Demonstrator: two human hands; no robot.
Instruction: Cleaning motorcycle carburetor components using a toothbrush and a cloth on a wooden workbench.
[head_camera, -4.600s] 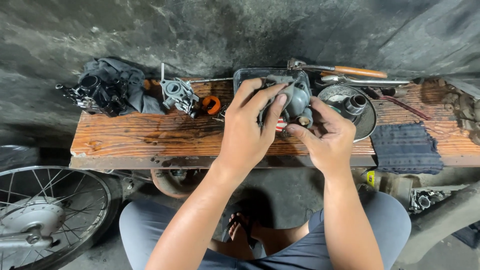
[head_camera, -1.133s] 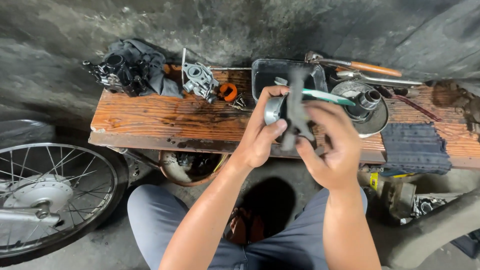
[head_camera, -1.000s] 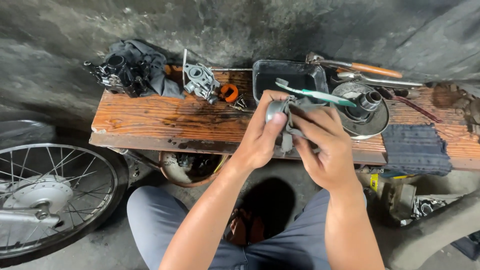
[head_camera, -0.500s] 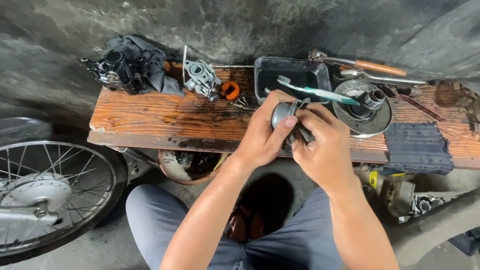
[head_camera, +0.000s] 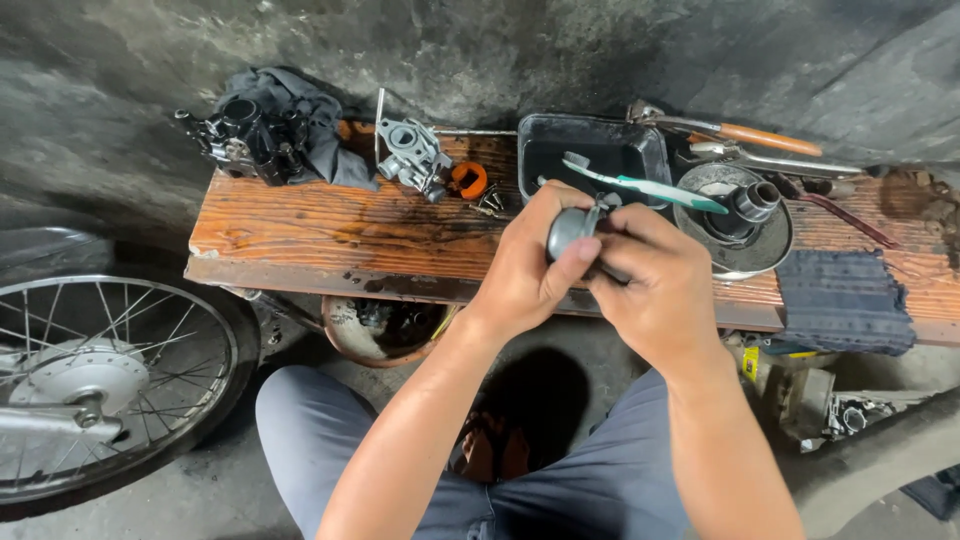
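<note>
Both my left hand (head_camera: 530, 265) and right hand (head_camera: 655, 285) pinch a grey metal part (head_camera: 568, 228) just past the wooden bench (head_camera: 330, 225) edge; black tray (head_camera: 590, 150) beyond.

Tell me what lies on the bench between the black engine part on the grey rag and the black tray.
In the head view, between the black engine part and the black tray lie a silver carburetor body, an orange ring and a few small fittings.

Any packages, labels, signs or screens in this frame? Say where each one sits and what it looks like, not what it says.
Label: a small yellow patch with dark marks on a dirty metal part below the right end of the wooden bench; too small to make out.
No packages, signs or screens show.
</note>
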